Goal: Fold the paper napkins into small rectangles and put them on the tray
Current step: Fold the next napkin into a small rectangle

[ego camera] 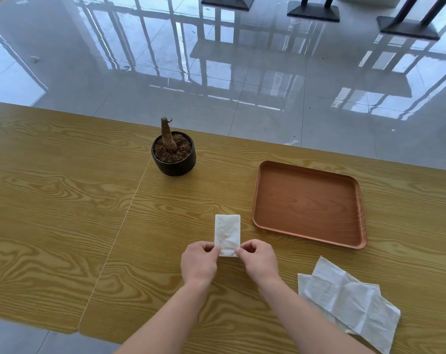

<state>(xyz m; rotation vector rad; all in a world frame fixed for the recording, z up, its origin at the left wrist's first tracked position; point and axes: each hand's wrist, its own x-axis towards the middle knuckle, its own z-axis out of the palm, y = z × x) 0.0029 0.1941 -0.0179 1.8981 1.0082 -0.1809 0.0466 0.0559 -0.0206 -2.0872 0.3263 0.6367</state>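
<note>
Napkin paper, white and softly crinkled, lies folded into a narrow rectangle (227,235) on the glossy wood-grain table (63,200). The left hand (199,261) and right hand (258,260) each pinch a near corner between thumb and fingertips. At two o'clock sits a smooth brown rounded-corner tray (309,204); at four o'clock, loose creased napkins (349,302); at eleven o'clock, a round black pot (174,155).

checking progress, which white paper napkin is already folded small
The white paper napkin pinched between both hands; the other napkins lie unfolded at right.
</note>
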